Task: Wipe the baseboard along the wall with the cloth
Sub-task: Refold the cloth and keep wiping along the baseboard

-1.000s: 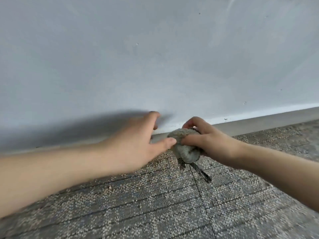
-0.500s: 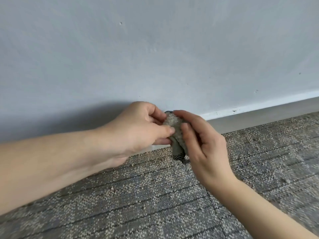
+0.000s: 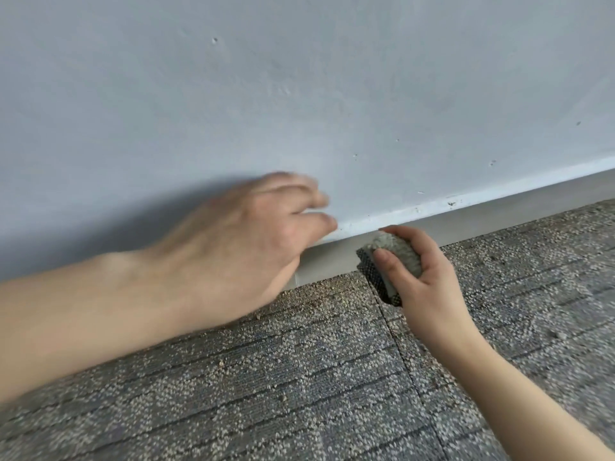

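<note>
Half a second ago both hands held the cloth (image 3: 397, 256). Now the left hand (image 3: 253, 241) has released it and hovers, blurred, fingers loose, near the wall (image 3: 299, 94). The right hand (image 3: 431, 287) alone grasps the bunched cloth just beside the baseboard (image 3: 499, 213), so wiping can probably begin.

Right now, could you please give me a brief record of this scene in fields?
setting: pale wall, grey baseboard, speckled carpet tiles
right hand: grips a balled grey cloth close to the baseboard; contact unclear
left hand: motion-blurred, fingers relaxed, holds nothing, near the wall
debris: crumbs on the carpet tiles by the baseboard
</note>
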